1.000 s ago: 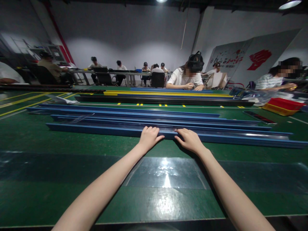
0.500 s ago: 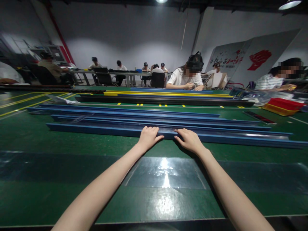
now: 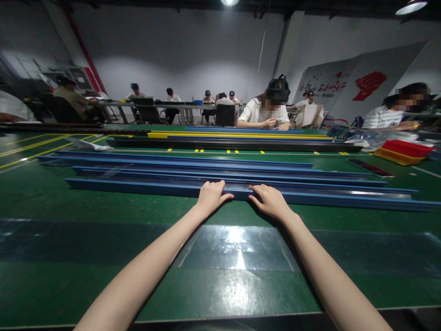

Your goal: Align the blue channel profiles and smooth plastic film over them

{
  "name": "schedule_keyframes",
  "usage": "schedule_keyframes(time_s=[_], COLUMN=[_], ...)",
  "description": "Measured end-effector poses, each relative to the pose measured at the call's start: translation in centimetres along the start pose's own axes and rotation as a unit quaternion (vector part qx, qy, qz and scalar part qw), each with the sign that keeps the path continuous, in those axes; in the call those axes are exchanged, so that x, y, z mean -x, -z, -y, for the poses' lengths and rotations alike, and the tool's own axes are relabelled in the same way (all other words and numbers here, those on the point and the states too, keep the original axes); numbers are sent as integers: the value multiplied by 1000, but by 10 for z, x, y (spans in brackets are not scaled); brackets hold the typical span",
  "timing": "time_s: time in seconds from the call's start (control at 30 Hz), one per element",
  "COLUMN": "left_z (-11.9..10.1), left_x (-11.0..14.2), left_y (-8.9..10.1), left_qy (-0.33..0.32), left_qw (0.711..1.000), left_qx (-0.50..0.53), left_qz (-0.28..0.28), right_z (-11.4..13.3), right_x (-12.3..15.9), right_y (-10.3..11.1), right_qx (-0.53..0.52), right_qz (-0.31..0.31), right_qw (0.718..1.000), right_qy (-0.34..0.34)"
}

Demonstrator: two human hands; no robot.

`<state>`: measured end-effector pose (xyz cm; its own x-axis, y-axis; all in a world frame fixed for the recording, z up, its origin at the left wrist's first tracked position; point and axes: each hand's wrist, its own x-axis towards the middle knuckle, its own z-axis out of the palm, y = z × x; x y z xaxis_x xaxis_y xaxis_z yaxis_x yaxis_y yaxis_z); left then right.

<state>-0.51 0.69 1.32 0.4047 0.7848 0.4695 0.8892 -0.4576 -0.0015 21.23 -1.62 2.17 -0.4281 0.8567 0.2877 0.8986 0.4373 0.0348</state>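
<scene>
Both my hands are on the nearest long blue channel (image 3: pixel 138 187), which lies across the green table. My left hand (image 3: pixel 210 197) curls its fingers over the channel's near wall, with the thumb along the front. A short gap to the right, my right hand (image 3: pixel 270 200) grips the same wall, fingers over the top and thumb in front; its fingertips are partly hidden inside the channel. Some clear film shows inside the channel. More blue channels (image 3: pixel 179 159) lie parallel just behind. Between my forearms and out to both sides stretches a flat transparent strip (image 3: pixel 237 248).
Farther back lie a yellow strip (image 3: pixel 241 134) and a black channel (image 3: pixel 223 144). On the right are a phone (image 3: pixel 370 168) and a red tray (image 3: pixel 404 149). A person in a white shirt (image 3: pixel 251 112) works across the table; several others sit behind.
My left hand has shifted very slightly to the left along the channel. The view has moved a little; otherwise my grip and the things on the table look the same.
</scene>
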Motion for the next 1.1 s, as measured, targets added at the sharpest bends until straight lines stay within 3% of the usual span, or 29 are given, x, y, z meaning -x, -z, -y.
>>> schedule_keyframes(time_s=[0.4,0.7,1.1], left_z=[-2,-2,0], left_x=[5,6,6], left_y=[-7,-8,-8], left_qy=[-27,-29,-71], left_qw=[998,998,997], left_qx=[-37,-45,-19], left_qz=[-39,-37,-37], right_z=[2,18,12], right_x=[0,-7,-13], right_y=[-1,-2,5], right_qx=[25,10,42], right_qz=[-9,-60,-37], right_qw=[1000,998,998], right_qy=[3,5,2])
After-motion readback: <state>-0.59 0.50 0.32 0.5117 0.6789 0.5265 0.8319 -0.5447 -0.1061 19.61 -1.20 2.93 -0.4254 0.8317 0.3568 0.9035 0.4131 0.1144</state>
